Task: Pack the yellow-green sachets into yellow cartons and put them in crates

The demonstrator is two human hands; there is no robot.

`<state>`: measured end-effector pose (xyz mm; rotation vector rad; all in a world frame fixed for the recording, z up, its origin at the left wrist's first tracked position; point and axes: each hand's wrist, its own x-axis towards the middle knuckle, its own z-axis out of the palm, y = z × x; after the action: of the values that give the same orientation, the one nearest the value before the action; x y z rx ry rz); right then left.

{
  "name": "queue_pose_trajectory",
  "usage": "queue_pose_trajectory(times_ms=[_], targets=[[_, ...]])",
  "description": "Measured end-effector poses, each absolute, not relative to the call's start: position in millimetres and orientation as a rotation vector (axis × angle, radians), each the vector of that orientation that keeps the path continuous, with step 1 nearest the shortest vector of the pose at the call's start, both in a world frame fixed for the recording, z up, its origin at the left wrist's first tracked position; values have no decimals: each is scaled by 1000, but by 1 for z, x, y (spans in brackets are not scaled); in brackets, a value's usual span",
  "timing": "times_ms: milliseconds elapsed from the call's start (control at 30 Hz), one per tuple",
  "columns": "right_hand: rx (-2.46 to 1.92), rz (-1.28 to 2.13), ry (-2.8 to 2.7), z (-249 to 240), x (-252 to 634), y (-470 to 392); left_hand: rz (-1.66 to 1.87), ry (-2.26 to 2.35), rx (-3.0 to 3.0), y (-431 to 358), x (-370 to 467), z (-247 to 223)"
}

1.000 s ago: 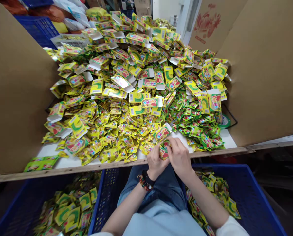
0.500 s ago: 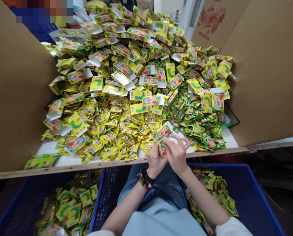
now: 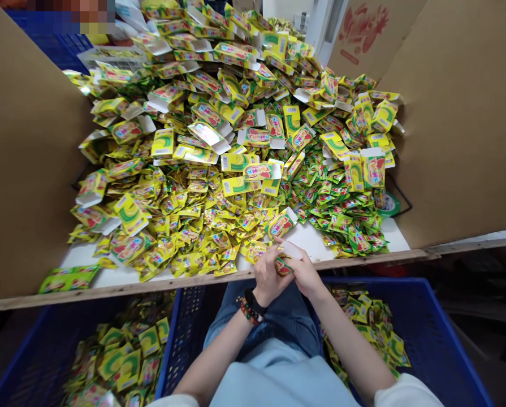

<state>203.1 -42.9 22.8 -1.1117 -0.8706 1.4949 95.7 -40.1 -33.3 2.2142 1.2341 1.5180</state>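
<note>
Both hands meet over the table's front edge, around one small candy box (image 3: 283, 267) in yellow, green and red, with its white flap raised. My left hand (image 3: 271, 277) is closed on the left side of this box. On its other side my right hand (image 3: 307, 276) grips it, thumb and fingers near the flap. Just beyond the hands another candy box (image 3: 281, 223) lies tilted with a white flap out. Yellow candy sachets (image 3: 210, 237) spread to the left, and green sachets (image 3: 341, 220) are heaped to the right. The fingertips partly hide the held box.
A tall pile of candy boxes (image 3: 236, 85) rises at the back. Cardboard walls stand at left (image 3: 24, 158) and right (image 3: 460, 124). Below the wooden edge (image 3: 121, 291) are blue crates (image 3: 435, 322) holding filled-looking boxes (image 3: 121, 362). A green sachet strip (image 3: 68, 278) lies at front left.
My right hand's fingers, raised and spread above the box before, have come down around it. The box's white flap now shows more plainly. The view has shifted slightly.
</note>
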Motion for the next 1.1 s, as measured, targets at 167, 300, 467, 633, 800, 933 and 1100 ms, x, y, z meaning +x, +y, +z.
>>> queue_pose_trajectory(times_ms=[167, 300, 467, 633, 800, 933, 1100], targets=[[-1069, 1414, -1052, 31, 208, -48, 1481, 1256, 2223, -40, 94, -30], [-1064, 1273, -1115, 33, 209, -53, 1453, 1308, 2216, -38, 94, -29], [-1158, 1056, -1369, 29, 205, -59, 1531, 1286, 2188, -37, 97, -36], [-1165, 889, -1489, 26, 203, -60, 1414, 1341, 2120, -40, 96, -34], [-1238, 995, -1277, 29, 202, -55, 1341, 1341, 2130, -40, 96, -28], [-1185, 1116, -1316, 33, 202, -55, 1313, 1388, 2101, -40, 96, -34], [-1129, 1014, -1552, 28, 204, -60, 1304, 1355, 2011, -40, 92, -34]])
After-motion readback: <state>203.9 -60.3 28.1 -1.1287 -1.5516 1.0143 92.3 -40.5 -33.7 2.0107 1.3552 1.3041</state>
